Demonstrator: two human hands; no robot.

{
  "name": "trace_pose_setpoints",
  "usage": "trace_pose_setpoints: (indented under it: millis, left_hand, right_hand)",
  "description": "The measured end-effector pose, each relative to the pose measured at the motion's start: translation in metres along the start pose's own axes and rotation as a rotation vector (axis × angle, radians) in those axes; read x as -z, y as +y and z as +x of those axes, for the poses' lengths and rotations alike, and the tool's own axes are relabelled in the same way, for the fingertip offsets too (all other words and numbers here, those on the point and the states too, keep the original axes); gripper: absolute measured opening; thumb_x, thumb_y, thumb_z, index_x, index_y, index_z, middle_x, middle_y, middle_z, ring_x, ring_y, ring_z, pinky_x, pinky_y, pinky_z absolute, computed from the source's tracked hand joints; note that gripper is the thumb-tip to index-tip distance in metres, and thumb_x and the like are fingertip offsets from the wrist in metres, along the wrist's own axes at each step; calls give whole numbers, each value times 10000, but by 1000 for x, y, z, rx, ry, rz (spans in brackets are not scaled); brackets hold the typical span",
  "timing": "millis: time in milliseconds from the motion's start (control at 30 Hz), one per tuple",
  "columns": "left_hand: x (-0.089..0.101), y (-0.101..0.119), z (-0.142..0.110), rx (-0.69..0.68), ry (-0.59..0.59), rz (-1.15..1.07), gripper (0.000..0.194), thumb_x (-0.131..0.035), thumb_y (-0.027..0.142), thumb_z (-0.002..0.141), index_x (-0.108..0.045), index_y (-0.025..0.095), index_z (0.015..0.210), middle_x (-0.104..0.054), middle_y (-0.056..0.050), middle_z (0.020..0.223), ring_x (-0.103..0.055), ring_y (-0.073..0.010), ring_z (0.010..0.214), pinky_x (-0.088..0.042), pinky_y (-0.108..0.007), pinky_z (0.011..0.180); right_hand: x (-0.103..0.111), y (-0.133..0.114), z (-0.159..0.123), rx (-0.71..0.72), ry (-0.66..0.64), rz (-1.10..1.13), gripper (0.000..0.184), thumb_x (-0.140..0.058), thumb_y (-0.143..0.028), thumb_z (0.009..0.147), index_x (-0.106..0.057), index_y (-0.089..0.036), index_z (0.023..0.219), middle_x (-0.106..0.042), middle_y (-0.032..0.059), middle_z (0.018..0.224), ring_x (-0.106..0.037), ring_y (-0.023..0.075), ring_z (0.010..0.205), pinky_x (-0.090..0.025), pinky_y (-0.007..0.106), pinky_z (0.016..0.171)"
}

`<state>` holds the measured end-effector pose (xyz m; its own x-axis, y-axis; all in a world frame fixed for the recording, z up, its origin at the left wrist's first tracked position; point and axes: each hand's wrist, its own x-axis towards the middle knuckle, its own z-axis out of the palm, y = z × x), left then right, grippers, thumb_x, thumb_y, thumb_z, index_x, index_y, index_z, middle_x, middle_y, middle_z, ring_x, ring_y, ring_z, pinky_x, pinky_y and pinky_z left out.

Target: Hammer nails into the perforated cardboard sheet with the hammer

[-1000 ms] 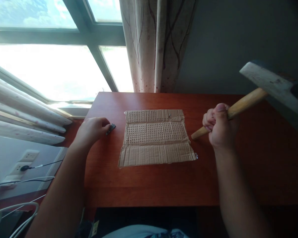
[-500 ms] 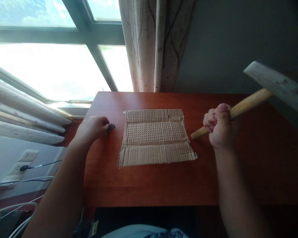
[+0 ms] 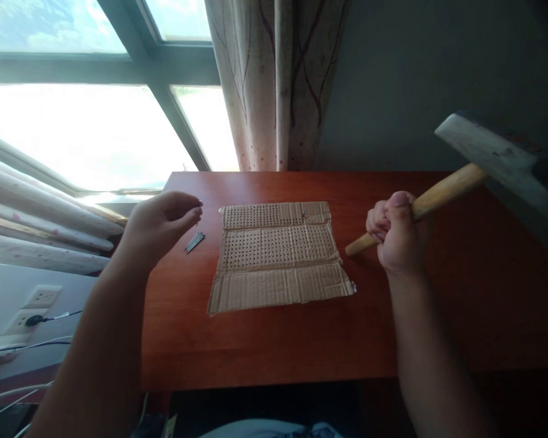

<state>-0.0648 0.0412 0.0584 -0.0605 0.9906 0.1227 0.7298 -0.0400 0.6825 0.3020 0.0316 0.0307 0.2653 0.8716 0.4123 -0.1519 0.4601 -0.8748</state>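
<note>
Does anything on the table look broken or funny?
Yes, the cardboard on the table: rows of little holes dot its far and middle strips, its edges look ragged, and a patch near its far right corner looks scuffed.

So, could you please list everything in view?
table: one, red-brown, centre
cardboard: one, tan, on the table
nails: several, grey, left of cardboard
hammer: one, grey and tan, right of cardboard
window: one, grey-framed, upper left
curtains: two, pale, by the window
walls: two, grey and white, right and left
sockets: at least two, white, lower left
plug: one, black, in a socket
cables: several, white and black, lower left
clothing: some, pale, bottom edge
forearms: two, bare, either side
left hand: one, bare, near the nails
right hand: one, bare, gripping the hammer
</note>
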Motion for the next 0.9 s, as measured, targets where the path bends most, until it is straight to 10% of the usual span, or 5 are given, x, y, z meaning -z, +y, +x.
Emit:
trace_pose_setpoints:
  millis: [333, 567, 900]
  left_hand:
    - [-72, 94, 8, -334, -249, -434, 139, -680, 294, 818, -689, 163, 863, -730, -52, 803, -693, -162, 729, -599, -304, 679]
    - [-105, 93, 23, -457, -142, -152, 91, -651, 247, 841, -701, 172, 857, -747, -33, 789, -686, -145, 705, -554, -265, 691]
    - [-104, 89, 24, -436, -171, -149, 129, -645, 286, 860, -700, 170, 878, -758, -49, 822, -696, -162, 729, -543, -273, 690]
  right_hand:
    - [1, -2, 0, -17, -9, -4, 544, -689, -494, 877, -312, -222, 595, -273, -92, 473, -254, 49, 366, -152, 226, 354]
    - [4, -2, -1, -18, 15, 1, 553, -688, -520, 868, -309, -222, 595, -265, -94, 468, -245, 46, 359, -148, 224, 355]
    - [10, -2, 1, -3, 44, 18, 529, -672, -481, 883, -299, -229, 607, -253, -101, 464, -227, 51, 347, -154, 227, 350]
